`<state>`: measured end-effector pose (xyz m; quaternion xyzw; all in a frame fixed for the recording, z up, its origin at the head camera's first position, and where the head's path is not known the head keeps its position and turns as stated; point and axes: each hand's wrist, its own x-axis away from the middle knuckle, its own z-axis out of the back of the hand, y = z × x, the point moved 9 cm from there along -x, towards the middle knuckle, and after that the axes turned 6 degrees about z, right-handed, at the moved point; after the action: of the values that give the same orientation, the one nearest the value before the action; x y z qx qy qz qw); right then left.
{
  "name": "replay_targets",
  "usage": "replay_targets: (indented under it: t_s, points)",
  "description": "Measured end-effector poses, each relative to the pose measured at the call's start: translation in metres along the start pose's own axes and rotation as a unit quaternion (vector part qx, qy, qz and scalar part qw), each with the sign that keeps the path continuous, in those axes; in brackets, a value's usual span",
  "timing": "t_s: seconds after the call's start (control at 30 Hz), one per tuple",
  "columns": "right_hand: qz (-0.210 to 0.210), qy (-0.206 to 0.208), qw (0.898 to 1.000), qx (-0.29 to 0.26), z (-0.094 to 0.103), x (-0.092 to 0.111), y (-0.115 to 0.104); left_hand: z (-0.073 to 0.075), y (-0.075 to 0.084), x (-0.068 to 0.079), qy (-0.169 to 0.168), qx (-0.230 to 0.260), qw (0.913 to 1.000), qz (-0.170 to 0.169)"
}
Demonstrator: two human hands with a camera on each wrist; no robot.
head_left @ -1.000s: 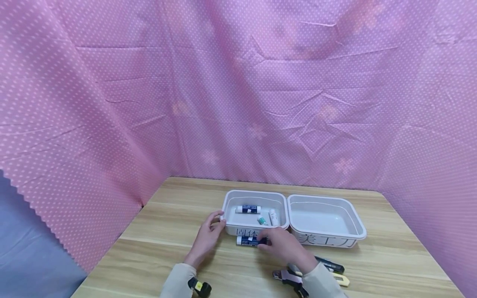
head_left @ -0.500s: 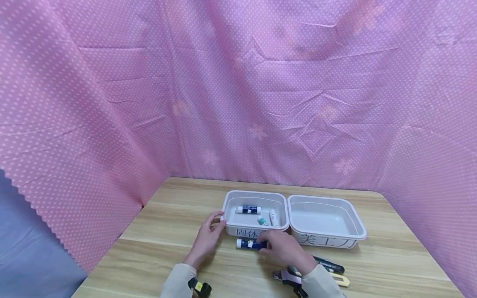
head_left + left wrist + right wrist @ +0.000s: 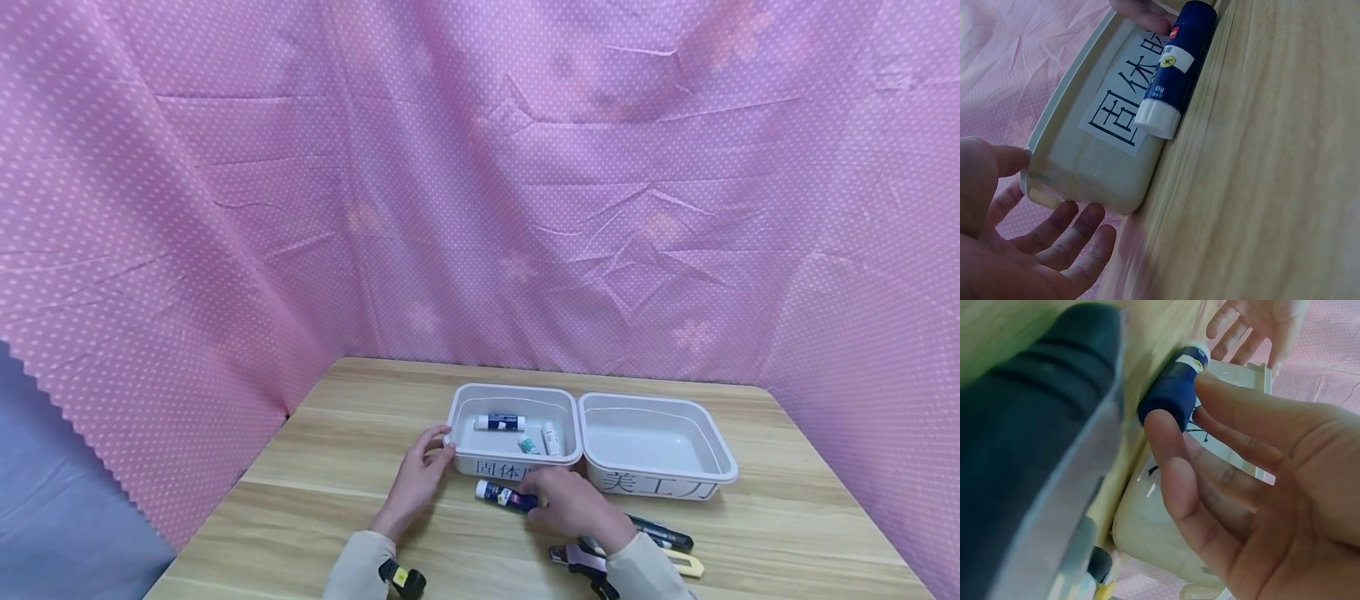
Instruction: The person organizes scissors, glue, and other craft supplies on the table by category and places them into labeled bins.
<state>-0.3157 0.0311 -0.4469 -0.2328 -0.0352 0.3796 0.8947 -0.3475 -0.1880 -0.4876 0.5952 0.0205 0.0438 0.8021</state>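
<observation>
My left hand [image 3: 416,479] holds the left end of a white plastic box [image 3: 1094,178], thumb at the rim and fingertips against the side below. Chinese characters are printed on the box's front label. In front of this box lies a dark blue glue stick [image 3: 504,495] with a white end, slightly slanted. My right hand [image 3: 570,504] pinches its right end, the thumb on one side and fingers on the other, as the right wrist view shows. Inside the box are another blue glue stick [image 3: 501,422], a white tube [image 3: 552,438] and a small green-and-white one [image 3: 528,446].
A second white box [image 3: 652,492], also labelled, stands right against the first. Below my right wrist several utility knives lie together, one dark green [image 3: 663,533], one yellow [image 3: 686,564] and one purple-grey [image 3: 573,554]. Pink dotted cloth [image 3: 525,208] hangs behind the wooden table [image 3: 337,417].
The glue stick in front of the box has turned from parallel with the box to a slant, its right end drawn nearer to me. My left hand stays on the box.
</observation>
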Motion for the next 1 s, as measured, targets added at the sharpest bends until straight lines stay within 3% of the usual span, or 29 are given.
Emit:
replay_targets:
  t_s: [0.43,1.0]
  points:
    - [-0.024,0.014,1.0,-0.002,-0.0057,-0.0036,0.0065,0.0001,-0.0012,0.0002,0.0,-0.002,1.0,0.003]
    - [-0.036,-0.002,0.999,-0.02,-0.0102,-0.0008,0.0068,-0.0002,-0.0001,0.0018,0.001,-0.006,1.0,0.0]
